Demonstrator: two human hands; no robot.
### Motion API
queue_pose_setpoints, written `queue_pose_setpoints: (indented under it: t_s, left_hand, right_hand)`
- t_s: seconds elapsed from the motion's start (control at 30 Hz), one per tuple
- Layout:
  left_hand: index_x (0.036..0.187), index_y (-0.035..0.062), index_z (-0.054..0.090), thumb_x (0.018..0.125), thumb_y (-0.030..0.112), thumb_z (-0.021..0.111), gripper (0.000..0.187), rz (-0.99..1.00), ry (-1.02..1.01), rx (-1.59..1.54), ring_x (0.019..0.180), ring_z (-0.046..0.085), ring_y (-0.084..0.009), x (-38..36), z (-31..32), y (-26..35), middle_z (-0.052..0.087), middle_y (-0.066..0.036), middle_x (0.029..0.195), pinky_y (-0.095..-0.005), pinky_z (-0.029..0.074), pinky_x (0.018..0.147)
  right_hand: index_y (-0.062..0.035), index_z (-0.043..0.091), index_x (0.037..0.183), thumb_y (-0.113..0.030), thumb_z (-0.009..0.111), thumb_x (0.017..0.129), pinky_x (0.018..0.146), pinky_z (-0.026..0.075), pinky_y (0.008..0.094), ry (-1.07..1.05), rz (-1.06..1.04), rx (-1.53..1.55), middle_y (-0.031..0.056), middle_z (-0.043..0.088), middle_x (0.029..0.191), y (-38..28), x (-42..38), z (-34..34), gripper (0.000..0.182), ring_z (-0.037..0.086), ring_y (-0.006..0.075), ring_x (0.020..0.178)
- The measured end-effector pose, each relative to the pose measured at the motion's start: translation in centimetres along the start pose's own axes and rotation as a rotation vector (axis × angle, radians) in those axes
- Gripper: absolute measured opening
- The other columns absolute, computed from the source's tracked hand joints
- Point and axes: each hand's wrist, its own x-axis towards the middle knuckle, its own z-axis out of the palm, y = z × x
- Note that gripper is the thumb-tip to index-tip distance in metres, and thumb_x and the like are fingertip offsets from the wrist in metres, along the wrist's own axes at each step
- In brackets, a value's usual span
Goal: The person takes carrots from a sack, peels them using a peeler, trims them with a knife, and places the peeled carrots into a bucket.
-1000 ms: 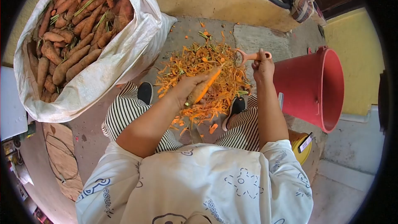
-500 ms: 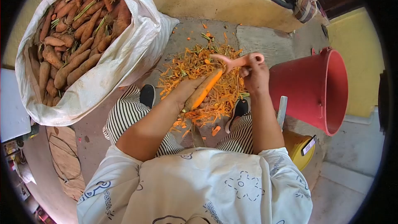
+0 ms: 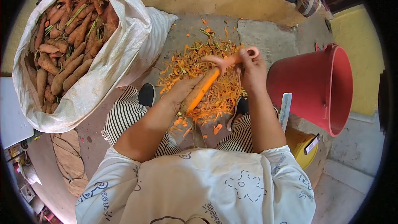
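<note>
My left hand (image 3: 181, 91) is wrapped around a carrot (image 3: 202, 92), held at a slant with its far end up and to the right. Bright orange flesh shows along its upper side, while brownish skin remains on the side nearer my palm. A pink Y-shaped peeler (image 3: 233, 59) is gripped by its ringed handle in my right hand (image 3: 253, 74). Its head lies right at the far tip of the carrot. Below both hands, a heap of orange peelings (image 3: 226, 95) with green stem bits covers the floor between my feet.
A white woven sack (image 3: 139, 25) full of unpeeled carrots (image 3: 72, 72) stands at the left. To the right a red bucket (image 3: 296, 85) lies tilted, its mouth facing right. Near my right knee are a yellow container (image 3: 298, 145), a phone (image 3: 311, 144) and a flat pale strip (image 3: 285, 110).
The peeler and my right hand have shifted slightly left and up, staying at the carrot's far tip. My left hand keeps its hold, and the carrot sits slightly further left.
</note>
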Motion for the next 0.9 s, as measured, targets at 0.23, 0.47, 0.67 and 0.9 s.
queue_pose_setpoints:
  t_s: [0.23,0.47,0.67,0.9]
  left_hand:
    - [0.112,0.0071,0.045,0.086,0.035,0.037,0.038,-0.047,-0.039,-0.103,0.051,0.050,-0.0107,0.2,-0.7,0.3,0.053,-0.006,0.076,-0.0215,0.043,0.039]
    - [0.105,0.0059,0.047,0.084,0.031,0.043,0.033,0.009,0.156,-0.115,0.054,0.051,-0.0124,-1.6,2.4,1.5,0.051,-0.005,0.071,-0.0219,0.042,0.040]
    - [0.098,0.0034,0.049,0.084,0.026,0.043,0.027,-0.024,-0.153,-0.251,0.055,0.057,-0.0157,0.4,-1.9,-0.3,0.056,-0.009,0.072,-0.0267,0.047,0.038]
    - [0.101,0.0021,0.048,0.085,0.029,0.038,0.032,-0.016,-0.036,-0.212,0.058,0.056,-0.0194,0.3,-1.1,0.3,0.056,-0.012,0.075,-0.0283,0.047,0.040]
  right_hand:
    - [-0.0044,0.047,0.075,-0.015,0.050,0.083,0.041,0.036,0.0231,0.069,-0.116,0.133,0.0051,0.050,0.058,-1.5,0.3,-0.4,0.013,0.042,0.0102,0.044]
    - [-0.0056,0.046,0.076,-0.018,0.051,0.081,0.039,0.035,0.0232,-0.389,0.296,0.298,0.0048,0.048,0.056,0.1,-1.5,1.3,0.015,0.041,0.0115,0.041]
    - [-0.0049,0.044,0.078,-0.012,0.050,0.081,0.039,0.035,0.0222,0.159,-0.004,-0.065,0.0053,0.048,0.062,1.4,3.4,-3.7,0.010,0.043,0.0099,0.045]
    - [-0.0052,0.046,0.078,-0.015,0.052,0.081,0.038,0.034,0.0218,0.029,0.091,0.199,0.0052,0.048,0.062,-1.2,-0.1,-0.6,0.012,0.041,0.0094,0.043]
